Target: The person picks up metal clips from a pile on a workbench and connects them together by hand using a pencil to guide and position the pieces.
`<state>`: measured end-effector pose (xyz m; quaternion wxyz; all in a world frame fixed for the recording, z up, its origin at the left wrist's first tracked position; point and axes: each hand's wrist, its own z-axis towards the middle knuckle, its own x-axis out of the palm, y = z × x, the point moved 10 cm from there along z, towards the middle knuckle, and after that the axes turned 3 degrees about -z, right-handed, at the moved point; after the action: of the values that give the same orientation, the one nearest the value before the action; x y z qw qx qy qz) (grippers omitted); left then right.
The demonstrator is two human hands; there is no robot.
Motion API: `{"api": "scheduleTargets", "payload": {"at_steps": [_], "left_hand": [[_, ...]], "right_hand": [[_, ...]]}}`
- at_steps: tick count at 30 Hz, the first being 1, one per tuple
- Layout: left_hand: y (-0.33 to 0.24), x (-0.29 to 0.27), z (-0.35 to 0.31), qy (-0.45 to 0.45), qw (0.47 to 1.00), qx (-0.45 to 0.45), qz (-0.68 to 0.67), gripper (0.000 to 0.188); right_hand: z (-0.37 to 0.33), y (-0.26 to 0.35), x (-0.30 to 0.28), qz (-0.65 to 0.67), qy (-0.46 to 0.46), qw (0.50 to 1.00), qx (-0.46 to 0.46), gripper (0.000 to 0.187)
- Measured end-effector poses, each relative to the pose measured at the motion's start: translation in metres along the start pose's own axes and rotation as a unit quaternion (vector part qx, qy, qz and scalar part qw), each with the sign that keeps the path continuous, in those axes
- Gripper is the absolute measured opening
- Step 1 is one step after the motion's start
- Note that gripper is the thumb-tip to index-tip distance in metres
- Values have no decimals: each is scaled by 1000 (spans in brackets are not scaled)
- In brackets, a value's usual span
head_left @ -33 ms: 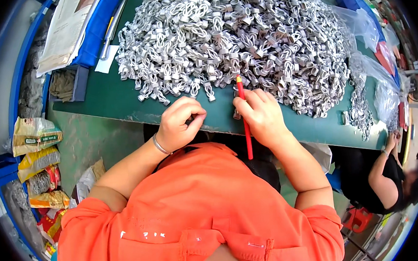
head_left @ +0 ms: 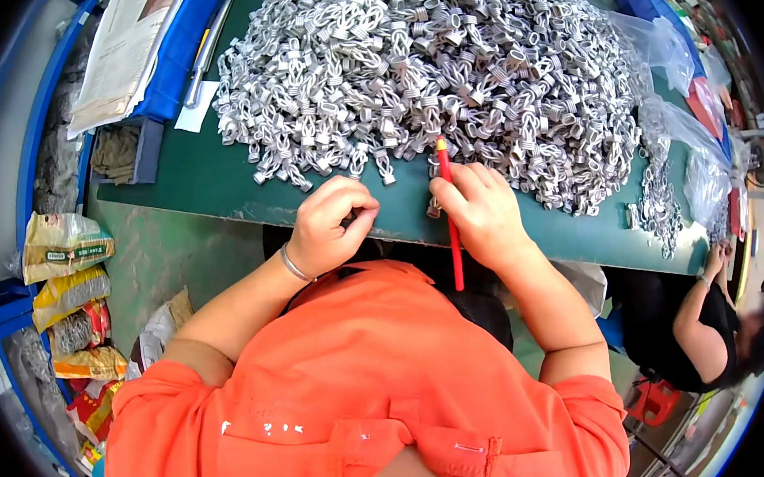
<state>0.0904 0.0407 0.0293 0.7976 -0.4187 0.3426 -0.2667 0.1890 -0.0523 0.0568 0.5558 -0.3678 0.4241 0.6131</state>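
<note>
Our right hand (head_left: 482, 214) pinches a red stick (head_left: 450, 225) and a small metal loop (head_left: 434, 206) at the middle of the frame. Our left hand (head_left: 332, 224) is curled shut beside it. We should hold the loop tight, near the big silver pile (head_left: 441, 66).

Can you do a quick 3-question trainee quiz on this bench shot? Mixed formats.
1. True or false: the right hand holds a red rod-shaped tool.
2. Multiple choice: the pile of silver metal pieces lies on A) a green table top, B) a wooden floor, C) a blue tray.
3. Fill in: the left hand wears a thin ___ at the wrist.

Key
1. True; its tip points up toward the pile.
2. A; the green table top carries the pile.
3. Bracelet.
</note>
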Motion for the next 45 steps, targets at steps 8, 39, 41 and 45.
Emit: {"api": "scheduleTargets", "payload": {"at_steps": [8,39,41,45], "left_hand": [[29,40,-5,85,916,-214,-330,49],[-12,19,3,99,953,-118,-263,20],[-25,21,6,147,968,-41,-197,23],[-21,22,4,120,954,-87,-262,24]], "right_hand": [[-15,1,-41,336,-205,914,96,28],[-42,3,32,734,-161,612,245,25],[-41,1,30,717,-171,634,234,28],[-39,-3,14,660,-204,695,198,37]]}}
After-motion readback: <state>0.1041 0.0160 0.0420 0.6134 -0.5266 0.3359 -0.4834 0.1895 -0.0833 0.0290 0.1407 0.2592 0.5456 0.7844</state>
